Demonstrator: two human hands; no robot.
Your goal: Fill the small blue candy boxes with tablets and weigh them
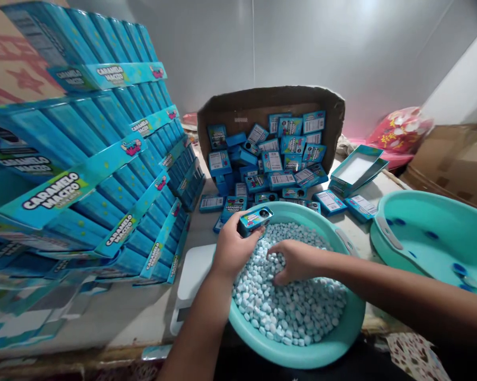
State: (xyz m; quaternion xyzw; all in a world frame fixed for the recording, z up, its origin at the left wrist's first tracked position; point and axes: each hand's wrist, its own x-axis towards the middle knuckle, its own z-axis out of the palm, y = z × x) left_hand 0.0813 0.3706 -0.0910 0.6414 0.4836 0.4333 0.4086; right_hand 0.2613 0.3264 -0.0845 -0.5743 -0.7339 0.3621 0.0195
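My left hand (233, 244) grips a small blue candy box (256, 220), tilted over the far left rim of a turquoise basin (296, 353). A round dark spot shows on the end of the box that faces right. Pale blue and white candies (297, 312) fill much of the basin. Among them, my right hand (296, 262) is curled with a scoop of candies between its fingers, a little right of and below the box. Some of its fingertips are hidden by the candies.
Stacked display trays of blue boxes (115, 159) rise at left. Behind the basin, a cardboard carton (238, 108) lies on its side, spilling small blue boxes. A white scale (194, 275) sits left of the basin. A second turquoise basin (452, 222) and an open tray (359, 166) are at right.
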